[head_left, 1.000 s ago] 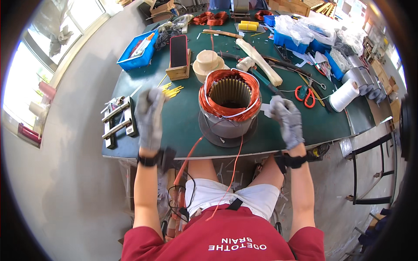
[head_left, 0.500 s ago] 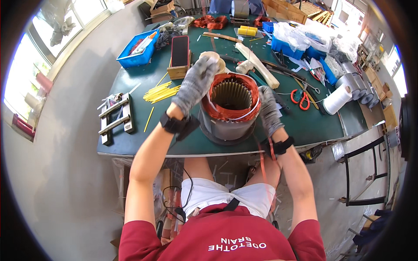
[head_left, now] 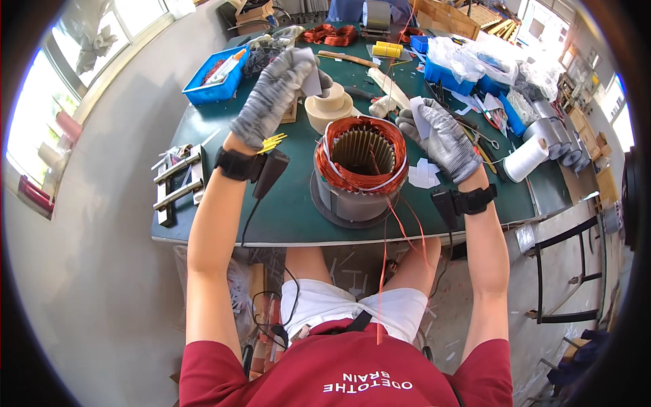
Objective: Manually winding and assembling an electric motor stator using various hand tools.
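A grey motor stator (head_left: 359, 173) with copper-red windings stands upright at the front middle of the green table (head_left: 285, 217). My gloved left hand (head_left: 274, 95) is raised behind and left of it, pinching a small white paper piece (head_left: 312, 81) above a cream tape roll (head_left: 327, 108). My gloved right hand (head_left: 441, 139) hovers just right of the stator and grips another white paper piece (head_left: 418, 117). More white paper pieces (head_left: 424, 173) lie on the table by the stator. Red wires (head_left: 400, 230) hang from the stator over the table's front edge.
A blue tray (head_left: 213, 78) sits at the back left, blue bins (head_left: 461, 71) with plastic bags at the back right. A metal jig (head_left: 173, 183) lies at the left edge, yellow sticks (head_left: 274, 142) near my left wrist, a white roll (head_left: 523, 157) at right.
My left hand has lifted off the stator's far rim toward the tape roll and now holds a paper piece. My right hand has risen from the stator's right side with paper in it.
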A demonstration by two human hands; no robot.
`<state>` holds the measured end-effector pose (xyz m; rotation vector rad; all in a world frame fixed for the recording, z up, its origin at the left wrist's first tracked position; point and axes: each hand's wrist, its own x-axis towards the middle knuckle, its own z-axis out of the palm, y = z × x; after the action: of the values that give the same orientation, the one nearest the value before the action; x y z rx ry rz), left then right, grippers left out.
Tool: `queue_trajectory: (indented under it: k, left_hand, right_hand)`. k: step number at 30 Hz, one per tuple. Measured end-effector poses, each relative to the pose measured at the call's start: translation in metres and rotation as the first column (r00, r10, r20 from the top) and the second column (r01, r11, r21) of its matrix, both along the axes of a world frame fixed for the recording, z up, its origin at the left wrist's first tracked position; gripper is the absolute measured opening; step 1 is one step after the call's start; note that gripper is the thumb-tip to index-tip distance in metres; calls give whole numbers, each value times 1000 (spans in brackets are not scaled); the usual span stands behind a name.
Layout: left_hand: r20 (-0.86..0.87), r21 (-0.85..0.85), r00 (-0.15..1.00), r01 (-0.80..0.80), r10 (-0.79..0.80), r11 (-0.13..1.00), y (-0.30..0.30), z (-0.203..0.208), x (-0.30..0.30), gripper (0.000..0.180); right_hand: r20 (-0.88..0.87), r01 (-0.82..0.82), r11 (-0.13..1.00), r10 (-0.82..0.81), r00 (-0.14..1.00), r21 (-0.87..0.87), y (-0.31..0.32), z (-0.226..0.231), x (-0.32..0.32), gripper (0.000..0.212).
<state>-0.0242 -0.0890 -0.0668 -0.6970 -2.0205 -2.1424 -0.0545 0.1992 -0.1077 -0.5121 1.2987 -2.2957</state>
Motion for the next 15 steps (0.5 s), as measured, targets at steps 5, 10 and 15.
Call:
queue_trajectory:
  k: [5, 10, 15]
  left_hand:
    - [-304, -444, 918, -371, 253, 816, 5, -22, -31, 7]
    - [-82, -444, 987, -160, 138, 882, 29, -35, -38, 8]
    - [169, -644, 985, 94, 21, 759, 45, -30, -31, 32]
  right_hand:
    - [-186, 371, 873, -326, 927, 317, 4, -19, 3, 13]
    - [-274, 472, 796, -390, 879, 380, 1, -36, 18, 12]
    - [-222, 469, 806, -414, 883, 362, 13, -47, 25, 9]
